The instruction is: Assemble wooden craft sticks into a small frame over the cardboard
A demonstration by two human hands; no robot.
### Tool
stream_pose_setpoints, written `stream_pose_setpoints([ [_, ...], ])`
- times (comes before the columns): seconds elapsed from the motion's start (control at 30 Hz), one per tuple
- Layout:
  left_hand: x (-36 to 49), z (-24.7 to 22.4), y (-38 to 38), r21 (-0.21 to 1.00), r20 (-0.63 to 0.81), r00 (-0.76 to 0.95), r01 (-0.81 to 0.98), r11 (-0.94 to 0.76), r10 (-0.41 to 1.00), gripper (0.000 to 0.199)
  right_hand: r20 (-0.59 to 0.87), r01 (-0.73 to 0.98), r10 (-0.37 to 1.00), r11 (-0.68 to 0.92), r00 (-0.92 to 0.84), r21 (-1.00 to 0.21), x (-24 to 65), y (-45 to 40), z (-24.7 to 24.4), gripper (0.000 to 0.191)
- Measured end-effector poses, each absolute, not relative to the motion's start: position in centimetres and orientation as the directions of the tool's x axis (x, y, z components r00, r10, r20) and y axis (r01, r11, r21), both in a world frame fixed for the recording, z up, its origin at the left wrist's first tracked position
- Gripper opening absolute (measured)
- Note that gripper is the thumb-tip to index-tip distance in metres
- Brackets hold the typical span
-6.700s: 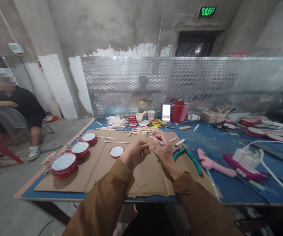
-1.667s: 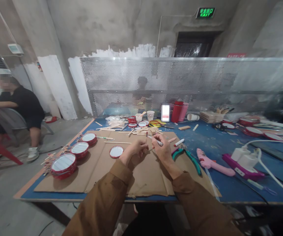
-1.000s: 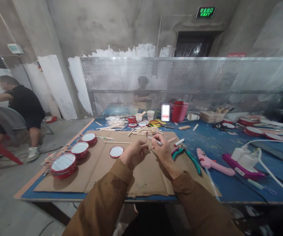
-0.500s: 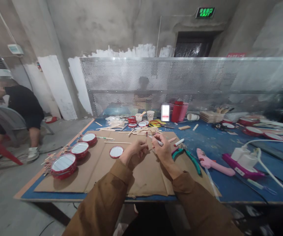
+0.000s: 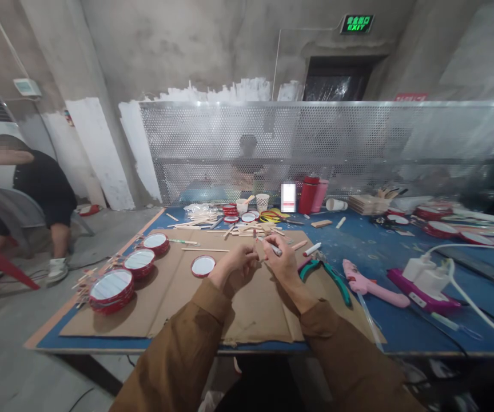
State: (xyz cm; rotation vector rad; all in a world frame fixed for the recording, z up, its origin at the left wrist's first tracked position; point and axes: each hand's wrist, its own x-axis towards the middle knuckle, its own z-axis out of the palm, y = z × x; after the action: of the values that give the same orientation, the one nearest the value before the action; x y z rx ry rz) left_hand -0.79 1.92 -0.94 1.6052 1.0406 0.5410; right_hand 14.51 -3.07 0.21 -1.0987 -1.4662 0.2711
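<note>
A thin wooden stick (image 5: 254,236) stands nearly upright above the far half of the cardboard sheet (image 5: 253,323), its top seemingly reddish, though it is too small to be sure. The left hand (image 5: 243,262) pinches its lower end; the right hand (image 5: 282,258) is closed around a white marker (image 5: 275,249), its tip near the stick. On the cardboard's left side sit round red-rimmed pieces (image 5: 111,286); teal-handled pliers (image 5: 339,281) lie across its right edge. Under the cardboard is a scuffed blue table (image 5: 362,243). Beyond the cardboard rises a perforated metal screen (image 5: 212,131), with a bare grey wall (image 5: 187,46), patchily painted white, behind it. Left of the cardboard, a person in black (image 5: 45,180) sits above a concrete floor (image 5: 7,349). High beyond the cardboard, to the right, a green-lit sign (image 5: 357,24) reads EXIT beneath Chinese characters; the lower red sign (image 5: 410,97) is illegible.
</note>
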Motion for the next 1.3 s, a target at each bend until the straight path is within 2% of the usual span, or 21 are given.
stream_pose_setpoints([
  [0.2,-0.6,-1.1,2.2,0.941,-0.192,0.512,0.339,0.009,0.837,0.035,0.587,0.369,0.769,0.484,0.254,-0.793,14.7,-2.9,0.0,0.032],
  [0.53,0.0,-1.8,2.7,0.963,-0.190,0.451,0.260,0.076,0.872,0.022,0.632,0.471,0.736,0.481,0.240,-0.739,15.3,-2.4,-0.5,0.037],
  [0.63,0.1,-2.1,2.9,0.989,-0.124,0.461,0.127,0.073,0.879,0.015,0.635,0.465,0.734,0.488,0.239,-0.739,15.1,-2.5,-0.7,0.034],
  [0.73,0.0,-2.3,2.9,0.997,-0.076,0.478,0.016,0.078,0.875,0.018,0.617,0.423,0.752,0.494,0.231,-0.760,14.9,-2.6,-1.1,0.038],
  [0.9,-0.3,-2.1,3.0,0.986,-0.164,0.561,0.072,0.149,0.811,0.018,0.606,0.435,0.770,0.485,0.200,-0.759,14.9,-2.6,-2.0,0.045],
  [0.97,-0.3,-2.1,3.1,0.984,-0.178,0.585,0.088,0.156,0.791,0.015,0.637,0.483,0.761,0.514,0.126,-0.709,14.9,-2.6,-2.4,0.045],
  [1.1,-0.1,-2.8,3.3,0.988,-0.147,0.642,0.057,0.144,0.752,0.011,0.758,0.609,0.651,0.621,-0.048,-0.494,14.9,-2.6,-2.9,0.040],
  [1.2,0.3,-3.5,3.3,0.988,-0.137,0.613,0.024,0.155,0.778,0.008,0.796,0.649,0.581,0.673,-0.169,-0.353,14.7,-2.9,-2.9,0.037],
  [1.3,0.7,-3.8,3.2,0.989,-0.085,0.563,-0.052,0.138,0.822,0.003,0.785,0.679,0.569,0.678,-0.246,-0.280,14.7,-3.2,-2.8,0.034],
])
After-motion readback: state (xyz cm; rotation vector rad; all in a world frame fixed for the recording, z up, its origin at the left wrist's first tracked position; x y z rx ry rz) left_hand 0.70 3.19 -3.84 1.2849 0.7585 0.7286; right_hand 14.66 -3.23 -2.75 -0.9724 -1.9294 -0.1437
